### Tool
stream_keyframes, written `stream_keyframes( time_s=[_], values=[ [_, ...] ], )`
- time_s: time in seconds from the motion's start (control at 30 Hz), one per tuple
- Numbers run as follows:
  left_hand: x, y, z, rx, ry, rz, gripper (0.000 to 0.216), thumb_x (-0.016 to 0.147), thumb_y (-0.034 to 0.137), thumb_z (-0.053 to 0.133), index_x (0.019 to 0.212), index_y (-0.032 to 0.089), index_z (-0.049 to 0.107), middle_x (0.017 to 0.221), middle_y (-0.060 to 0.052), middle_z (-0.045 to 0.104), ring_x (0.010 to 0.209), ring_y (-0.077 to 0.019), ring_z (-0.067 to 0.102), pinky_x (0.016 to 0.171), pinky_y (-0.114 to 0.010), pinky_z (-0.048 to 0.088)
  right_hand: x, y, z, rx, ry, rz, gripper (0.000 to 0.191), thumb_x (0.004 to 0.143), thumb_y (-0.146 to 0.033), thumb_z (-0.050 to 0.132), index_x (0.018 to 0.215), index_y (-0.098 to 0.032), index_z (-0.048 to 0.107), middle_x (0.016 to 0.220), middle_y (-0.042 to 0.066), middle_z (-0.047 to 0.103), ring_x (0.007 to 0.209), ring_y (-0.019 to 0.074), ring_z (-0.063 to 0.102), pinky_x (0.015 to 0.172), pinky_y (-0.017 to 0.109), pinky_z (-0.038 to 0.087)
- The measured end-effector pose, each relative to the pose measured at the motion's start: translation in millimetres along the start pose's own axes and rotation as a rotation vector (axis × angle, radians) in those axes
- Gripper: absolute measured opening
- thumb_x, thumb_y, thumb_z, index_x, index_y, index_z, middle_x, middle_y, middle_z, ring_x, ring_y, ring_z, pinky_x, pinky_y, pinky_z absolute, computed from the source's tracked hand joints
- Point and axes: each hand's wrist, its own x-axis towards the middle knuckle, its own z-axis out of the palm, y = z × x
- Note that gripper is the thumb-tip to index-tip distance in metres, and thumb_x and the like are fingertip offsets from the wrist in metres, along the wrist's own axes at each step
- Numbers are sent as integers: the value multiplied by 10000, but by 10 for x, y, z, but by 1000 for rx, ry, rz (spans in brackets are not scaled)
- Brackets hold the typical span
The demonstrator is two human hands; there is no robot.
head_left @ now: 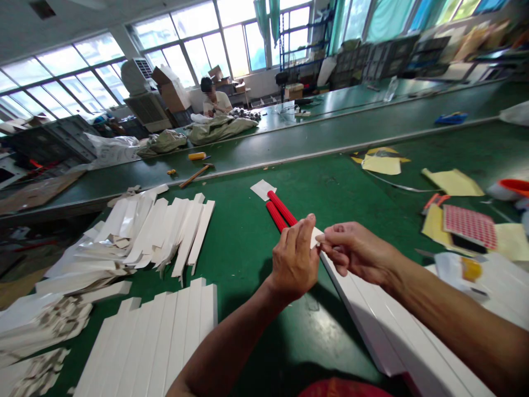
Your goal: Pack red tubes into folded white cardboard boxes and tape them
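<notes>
My left hand point(295, 259) is closed around the end of a narrow white carton; most of that carton is hidden behind my hands. With thumb and forefinger, my right hand point(357, 251) pinches the small white end flap point(315, 238) of the same carton. Just beyond my left hand, two red ribbed rods point(282, 207) lie side by side, a small white sheet point(263, 190) at their far end. Long white cartons point(372, 309) lie in a row under my right forearm.
Closed white cartons point(165, 331) lie in a row at front left, with flattened cartons point(161, 226) heaped behind. A hammer point(197, 175) rests on the farther bench. Yellow paper point(452, 182), a red-dotted sticker sheet point(469, 226) and a tape roll point(471, 269) are at right. A person point(215, 100) sits beyond.
</notes>
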Motion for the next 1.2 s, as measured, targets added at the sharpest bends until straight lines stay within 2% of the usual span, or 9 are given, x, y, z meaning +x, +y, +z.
stream_keyframes(
  time_s=[0.17,0.43,0.6,0.7,0.8,0.87,0.97,1.03,1.2],
  values=[
    [5,-51,-114,-81,-102,-1,436,907,204,503,1342,178,513,1232,-150,586,1123,-250,585,951,-402,532,-34,26,3,45,-7,19,280,554,-282,817,544,-149,570,366,-50,470,295,41,360,290,177,433],
    [-37,-48,-201,-314,-195,-161,523,764,173,593,1286,146,569,1400,-177,450,1267,-291,505,1047,-453,477,38,444,3,95,88,-386,486,650,-438,848,826,-213,455,599,-56,640,330,102,502,346,272,506],
    [-90,62,-56,-387,-50,-295,476,776,286,663,1226,151,587,1170,-147,567,1082,-249,591,947,-429,530,164,614,25,-18,165,-438,449,703,-466,780,815,-252,402,506,-85,594,305,132,497,318,248,424],
    [-134,93,103,-391,130,-355,374,783,286,702,1125,170,607,1056,-102,586,972,-204,614,865,-363,549,263,775,54,-292,321,-367,381,721,-433,718,758,-263,379,399,-102,472,295,141,460,314,229,320],
    [-158,77,190,-346,294,-415,335,781,209,698,1093,179,580,1014,-71,599,955,-184,616,867,-329,534,370,921,70,-623,501,-447,287,734,-363,636,717,-255,371,472,-72,485,380,124,453,396,234,287],
    [-169,33,146,-304,319,-497,425,746,190,700,1140,176,540,1026,-67,605,942,-186,620,853,-320,533,416,979,61,-768,445,-501,264,719,-335,616,708,-247,367,526,-57,501,454,122,462,459,239,289],
    [-236,-112,-51,-248,247,-698,595,703,192,683,1246,172,441,993,-48,599,774,-154,619,697,-269,531,430,1068,-7,-894,125,-421,274,705,-345,647,707,-234,396,538,-60,490,496,114,449,492,236,280],
    [-364,-278,-191,-138,103,-848,643,702,189,654,1283,169,378,984,-40,585,736,-144,607,668,-256,516,431,1168,-92,-921,-20,-322,286,739,-401,639,706,-228,413,530,-65,466,487,106,428,478,231,274],
    [-1027,-891,-329,227,-365,-1128,505,645,206,662,1104,144,462,1090,-101,562,978,-205,607,845,-280,490,585,1494,-346,-822,-31,-52,401,778,-606,535,721,-244,373,523,-80,418,390,111,458,394,238,342]
  ],
)
